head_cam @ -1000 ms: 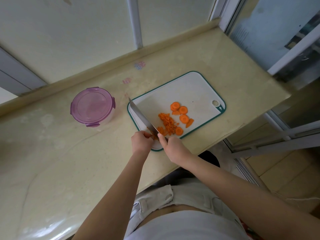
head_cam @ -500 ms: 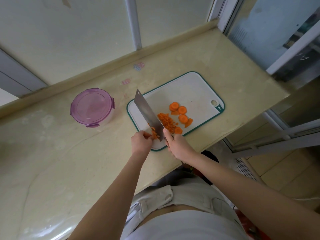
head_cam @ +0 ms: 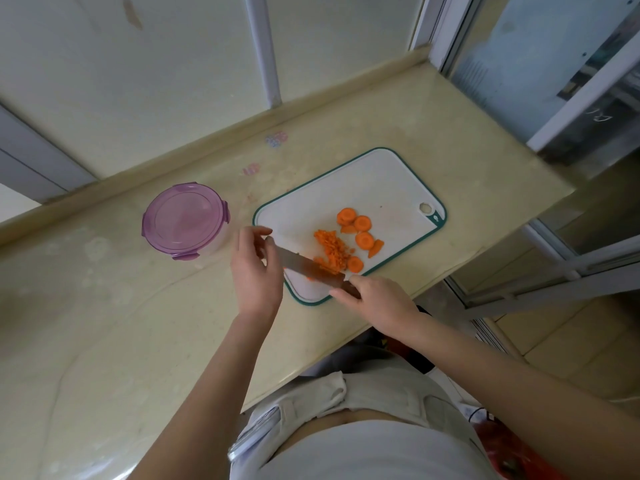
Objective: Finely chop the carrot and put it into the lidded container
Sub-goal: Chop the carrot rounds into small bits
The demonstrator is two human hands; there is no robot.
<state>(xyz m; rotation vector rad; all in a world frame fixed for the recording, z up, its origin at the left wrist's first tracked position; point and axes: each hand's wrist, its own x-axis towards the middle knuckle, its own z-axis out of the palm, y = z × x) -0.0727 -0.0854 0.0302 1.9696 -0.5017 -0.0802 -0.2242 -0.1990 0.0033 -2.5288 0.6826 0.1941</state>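
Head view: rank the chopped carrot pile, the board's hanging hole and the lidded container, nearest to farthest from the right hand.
1. Chopped carrot pile, just beyond the right hand.
2. Hanging hole, board's far right corner.
3. Lidded container, far left.

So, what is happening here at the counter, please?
A person is chopping carrot on the white cutting board. The right hand grips the knife by its handle; the left hand is at the blade's tip, fingers fairly straight. A pile of fine carrot bits lies by the blade, with several round slices not yet chopped. The lidded container stands closed, left of the board.
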